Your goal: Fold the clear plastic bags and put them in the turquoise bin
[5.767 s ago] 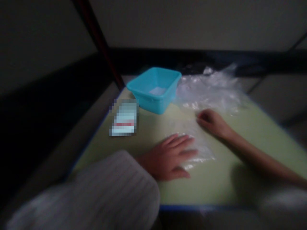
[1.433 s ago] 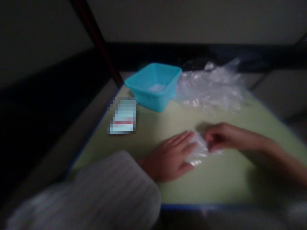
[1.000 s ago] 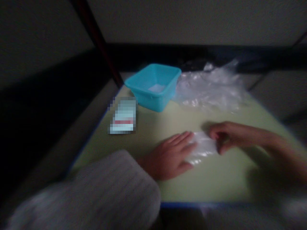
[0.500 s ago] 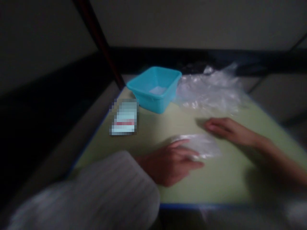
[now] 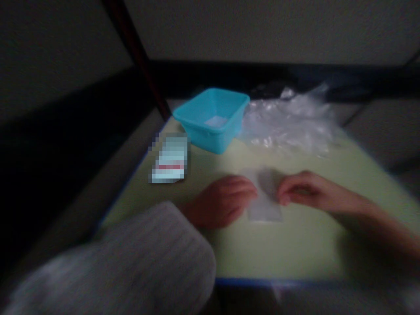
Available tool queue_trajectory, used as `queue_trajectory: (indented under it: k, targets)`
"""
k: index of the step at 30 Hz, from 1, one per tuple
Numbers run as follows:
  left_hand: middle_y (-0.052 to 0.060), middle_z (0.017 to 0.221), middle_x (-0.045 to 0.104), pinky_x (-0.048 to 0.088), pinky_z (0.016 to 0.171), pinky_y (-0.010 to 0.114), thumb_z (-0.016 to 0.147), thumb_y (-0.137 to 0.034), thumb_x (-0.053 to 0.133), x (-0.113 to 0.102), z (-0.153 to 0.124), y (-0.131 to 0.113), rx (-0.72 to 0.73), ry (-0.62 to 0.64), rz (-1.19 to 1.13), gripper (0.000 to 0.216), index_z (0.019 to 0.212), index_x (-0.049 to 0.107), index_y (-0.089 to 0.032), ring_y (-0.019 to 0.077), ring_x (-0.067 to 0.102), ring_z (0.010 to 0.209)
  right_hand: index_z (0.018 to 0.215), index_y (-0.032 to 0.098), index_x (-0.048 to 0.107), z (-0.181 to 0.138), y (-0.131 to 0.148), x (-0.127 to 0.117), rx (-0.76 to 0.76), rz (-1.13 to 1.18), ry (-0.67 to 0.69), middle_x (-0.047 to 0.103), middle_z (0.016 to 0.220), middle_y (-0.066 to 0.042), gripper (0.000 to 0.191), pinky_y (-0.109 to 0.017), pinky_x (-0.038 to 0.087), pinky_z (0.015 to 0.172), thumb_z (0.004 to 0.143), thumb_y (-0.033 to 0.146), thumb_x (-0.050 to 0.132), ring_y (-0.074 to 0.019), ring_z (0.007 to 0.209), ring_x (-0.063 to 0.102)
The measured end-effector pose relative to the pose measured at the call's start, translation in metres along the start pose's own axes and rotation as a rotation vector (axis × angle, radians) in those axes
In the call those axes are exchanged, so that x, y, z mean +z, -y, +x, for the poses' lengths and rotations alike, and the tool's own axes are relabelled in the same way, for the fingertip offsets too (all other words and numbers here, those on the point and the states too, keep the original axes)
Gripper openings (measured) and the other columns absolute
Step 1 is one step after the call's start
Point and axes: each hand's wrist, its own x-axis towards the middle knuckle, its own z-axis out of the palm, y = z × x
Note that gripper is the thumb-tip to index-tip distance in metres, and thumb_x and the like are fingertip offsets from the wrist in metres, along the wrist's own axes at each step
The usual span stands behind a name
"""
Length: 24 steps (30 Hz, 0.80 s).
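A small clear plastic bag [image 5: 266,208] lies on the pale yellow-green tabletop between my two hands. My left hand [image 5: 225,201], below a grey ribbed sleeve, has its fingers together and closed over the bag's left side. My right hand [image 5: 303,189] is curled, its thumb and fingertips pinched at the bag's right edge. The fingertips are blurred, so the exact grip hardly shows.
A turquoise plastic basket [image 5: 210,139] with something white inside stands toward the back. Right of it spreads a heap of crumpled clear plastic [image 5: 292,122]. A pixelated phone-like object [image 5: 170,158] lies at the left. Blue trim edges the table [image 5: 315,249].
The bag has turned and now looks narrower. My left hand's spread fingers have come together and moved up slightly. My right hand has lowered to the bag's edge.
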Motion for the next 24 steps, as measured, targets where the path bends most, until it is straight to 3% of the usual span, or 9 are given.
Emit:
queue_trajectory:
  k: [2, 5, 8, 12, 14, 16, 19, 24]
  targets:
    - [0.013, 0.129, 0.058, 0.040, 0.106, 0.034, 0.092, -0.021, 0.042, 0.006, 0.002, -0.011, 0.095, 0.166, -0.079, 0.032, 0.118, 0.057, -0.010, 0.0191, 0.048, 0.125, 0.083, 0.016, 0.061, 0.004, -0.005, 0.001, 0.007, 0.116, -0.174, 0.067, 0.077, -0.004, 0.016, -0.027, 0.049, 0.066, 0.088, 0.031, 0.056, -0.0139, 0.072, 0.063]
    - [0.016, 0.144, 0.042, 0.031, 0.113, 0.035, 0.094, -0.037, 0.042, 0.012, 0.003, -0.020, 0.142, 0.324, -0.132, 0.049, 0.133, 0.046, -0.006, 0.0206, 0.033, 0.137, 0.086, 0.015, 0.060, 0.012, -0.012, 0.004, 0.051, 0.246, -0.240, 0.069, 0.080, -0.005, 0.017, -0.027, 0.050, 0.067, 0.089, 0.032, 0.056, -0.0139, 0.074, 0.064]
    - [0.017, 0.145, 0.039, 0.027, 0.116, 0.036, 0.094, -0.041, 0.041, 0.014, 0.002, -0.022, 0.143, 0.367, -0.142, 0.056, 0.136, 0.041, -0.004, 0.0215, 0.031, 0.138, 0.087, 0.015, 0.060, 0.018, -0.018, 0.007, 0.069, 0.244, -0.237, 0.069, 0.084, -0.007, 0.019, -0.030, 0.051, 0.069, 0.086, 0.034, 0.060, -0.0152, 0.076, 0.065]
    - [0.016, 0.145, 0.040, 0.028, 0.115, 0.036, 0.094, -0.038, 0.043, 0.012, 0.002, -0.021, 0.149, 0.350, -0.120, 0.053, 0.135, 0.042, -0.005, 0.0216, 0.032, 0.138, 0.089, 0.017, 0.062, 0.015, -0.020, 0.003, -0.047, 0.041, -0.382, 0.068, 0.091, -0.007, 0.014, -0.032, 0.050, 0.073, 0.086, 0.031, 0.060, -0.0172, 0.084, 0.063]
    - [0.016, 0.142, 0.044, 0.030, 0.114, 0.036, 0.093, -0.032, 0.044, 0.010, 0.002, -0.019, 0.158, 0.304, -0.092, 0.047, 0.132, 0.046, -0.005, 0.0215, 0.036, 0.135, 0.086, 0.018, 0.064, 0.009, -0.014, -0.001, -0.178, -0.103, -0.296, 0.066, 0.089, -0.006, 0.011, -0.031, 0.049, 0.072, 0.086, 0.028, 0.060, -0.0169, 0.083, 0.062]
    - [0.015, 0.134, 0.054, 0.036, 0.109, 0.036, 0.092, -0.025, 0.045, 0.008, 0.001, -0.015, 0.152, 0.232, -0.054, 0.037, 0.123, 0.054, -0.007, 0.0211, 0.047, 0.127, 0.082, 0.017, 0.066, 0.002, -0.005, -0.004, -0.265, -0.223, -0.092, 0.064, 0.083, -0.005, 0.011, -0.028, 0.047, 0.068, 0.087, 0.025, 0.060, -0.0150, 0.078, 0.061]
    - [0.011, 0.110, 0.068, 0.047, 0.094, 0.034, 0.089, -0.019, 0.045, 0.006, 0.000, -0.007, 0.121, 0.137, 0.010, 0.023, 0.103, 0.063, -0.011, 0.0195, 0.060, 0.107, 0.082, 0.019, 0.067, -0.007, 0.008, -0.003, -0.237, -0.344, 0.135, 0.063, 0.080, -0.002, 0.011, -0.026, 0.046, 0.067, 0.087, 0.021, 0.059, -0.0130, 0.075, 0.060]
    - [0.007, 0.094, 0.068, 0.046, 0.086, 0.031, 0.089, -0.020, 0.046, 0.004, -0.001, 0.002, 0.143, 0.137, 0.076, 0.017, 0.089, 0.063, -0.016, 0.0169, 0.060, 0.094, 0.076, 0.021, 0.064, -0.011, 0.012, 0.008, -0.232, -0.611, 0.214, 0.061, 0.078, 0.001, 0.012, -0.028, 0.043, 0.070, 0.086, 0.018, 0.059, -0.0141, 0.077, 0.058]
